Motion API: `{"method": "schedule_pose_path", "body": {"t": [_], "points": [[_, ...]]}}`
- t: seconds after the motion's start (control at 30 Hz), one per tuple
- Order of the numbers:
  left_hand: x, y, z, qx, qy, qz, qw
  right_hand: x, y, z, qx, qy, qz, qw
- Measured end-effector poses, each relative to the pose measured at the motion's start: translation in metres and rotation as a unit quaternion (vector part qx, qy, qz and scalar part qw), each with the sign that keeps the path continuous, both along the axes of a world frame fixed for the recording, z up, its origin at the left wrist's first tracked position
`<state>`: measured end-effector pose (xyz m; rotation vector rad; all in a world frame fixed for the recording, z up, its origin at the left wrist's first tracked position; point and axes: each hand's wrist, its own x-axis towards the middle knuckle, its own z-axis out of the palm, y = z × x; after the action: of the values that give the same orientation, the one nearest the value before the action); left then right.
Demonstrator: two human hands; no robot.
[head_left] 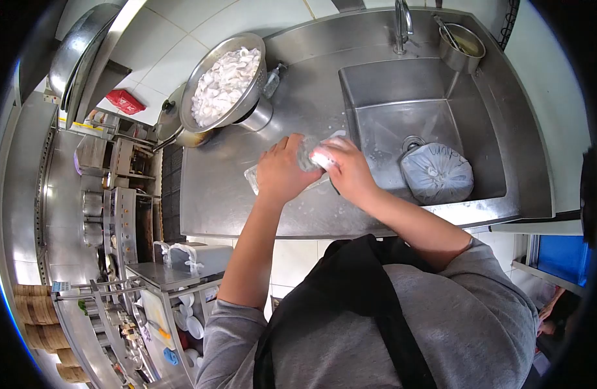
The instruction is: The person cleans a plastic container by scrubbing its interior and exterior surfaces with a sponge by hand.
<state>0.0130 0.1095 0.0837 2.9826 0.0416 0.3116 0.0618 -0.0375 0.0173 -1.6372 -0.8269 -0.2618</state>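
My left hand (283, 170) curves over the steel counter, fingers bent around a translucent, crinkled piece that looks like thin plastic (305, 153). Close beside it, my right hand (349, 170) has its fingers closed on a small white, soft-looking piece (322, 160); its kind I cannot make out. Below both hands lies a clear plastic tray (251, 179), mostly hidden by them. Up and left of the hands, a perforated metal colander (260, 83), heaped with white pieces (224, 87), rests tilted on a metal pot (258, 117).
The sink (402, 84) on the right holds a tied plastic bag (436, 174) with writing on it. A faucet (402, 29) and a small metal pot (459, 59) stand behind. A small clear bottle (272, 81) is beside the colander. Shelves with bowls (193, 326) are at left.
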Motion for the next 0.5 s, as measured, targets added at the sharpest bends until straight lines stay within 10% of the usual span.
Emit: {"method": "schedule_pose_path", "body": {"t": [0.5], "points": [[0.003,0.004,-0.001,-0.023,0.029,0.016,0.999,0.019,0.016,0.013,-0.042,-0.017,-0.018,0.999]]}}
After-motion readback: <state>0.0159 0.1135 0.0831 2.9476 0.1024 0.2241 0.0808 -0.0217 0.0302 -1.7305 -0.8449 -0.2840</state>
